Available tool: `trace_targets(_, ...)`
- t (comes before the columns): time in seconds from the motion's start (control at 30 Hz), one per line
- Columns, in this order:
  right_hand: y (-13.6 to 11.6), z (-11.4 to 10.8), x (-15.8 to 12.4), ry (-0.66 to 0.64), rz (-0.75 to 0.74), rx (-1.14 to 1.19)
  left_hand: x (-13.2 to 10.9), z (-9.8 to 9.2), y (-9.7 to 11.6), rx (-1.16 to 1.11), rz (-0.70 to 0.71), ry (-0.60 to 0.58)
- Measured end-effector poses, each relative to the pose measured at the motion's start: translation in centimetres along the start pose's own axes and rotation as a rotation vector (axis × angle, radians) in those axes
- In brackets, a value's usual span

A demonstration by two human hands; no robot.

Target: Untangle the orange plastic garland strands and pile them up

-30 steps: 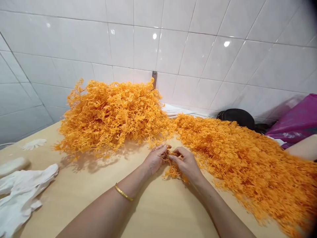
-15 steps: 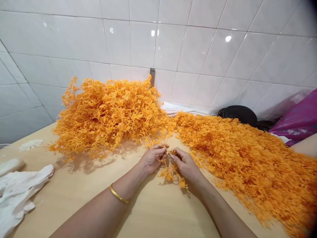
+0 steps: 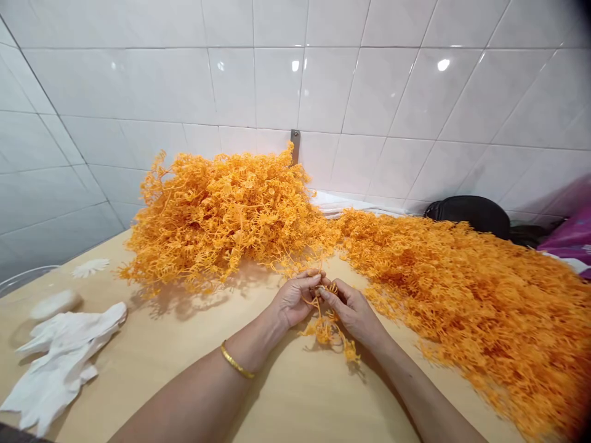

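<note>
My left hand and my right hand meet over the middle of the table, fingertips almost touching. Between them is a small orange artificial flower sprig, its thin stems pinched by the fingers of both hands. The sprig's branching heads hang below my fingers, close to the tabletop. Exactly where each fingertip grips the stems is partly hidden. A large heap of the same orange sprigs rises beyond my left hand. Another wide, flatter pile of orange sprigs spreads beside my right hand.
On the left of the wooden table lie white gloves, a pale oval object and a white flower-shaped piece. Near the tiled wall are a black case and a purple bag.
The camera view has turned slightly left, so everything appears shifted right. My hands have come a little closer together at the sprig's stems, which they still hold.
</note>
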State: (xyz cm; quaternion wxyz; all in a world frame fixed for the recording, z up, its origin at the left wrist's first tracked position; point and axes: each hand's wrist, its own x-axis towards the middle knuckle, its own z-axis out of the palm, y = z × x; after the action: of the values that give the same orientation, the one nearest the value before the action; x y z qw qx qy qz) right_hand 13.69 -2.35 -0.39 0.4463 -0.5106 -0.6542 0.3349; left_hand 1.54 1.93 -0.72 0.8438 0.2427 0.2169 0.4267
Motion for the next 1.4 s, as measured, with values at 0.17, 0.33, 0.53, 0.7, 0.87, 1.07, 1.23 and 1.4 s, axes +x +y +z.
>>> trace_targets(0.17, -0.8, -0.3, -0.1, -0.13, -0.035, 0.157, 0.1, -0.3, 0.1, 0.002, -0.088, -0.055)
trace_targets(0.33, -1.6, -1.7, -0.4, -0.398, 0.057, 0.351, -0.1, -0.2, 0.0, 0.1, -0.162, -0.192)
trace_targets(0.53, -2.2, -3.1, -0.8, -0.478, 0.125, 0.406, -0.6, 0.4, -0.3, 0.139, -0.222, -0.335)
trace_targets(0.7, -1.8, -3.9, -1.2, -0.521, 0.127, 0.419, -1.2, 0.6, -0.1, 0.156, -0.269, -0.37)
trace_targets(0.87, -1.5, -5.6, -1.4, -0.371, -0.044, 0.626, -1.2, 0.2, 0.8, 0.039, -0.155, -0.317)
trace_targets(1.07, 0.3, -6.2, -0.2, 0.15, 0.068, -0.078, -0.6, -0.4, 0.9, -0.03, -0.08, -0.312)
trace_targets(1.23, -1.0, -4.8, -0.6, -0.08, -0.09, -0.24, -0.4, -0.5, 1.0, -0.051, -0.044, -0.236)
trace_targets(1.4, -1.4, -2.9, -1.1, -0.318, -0.06, -0.115, -0.2, -0.3, 1.1, -0.054, 0.001, -0.083)
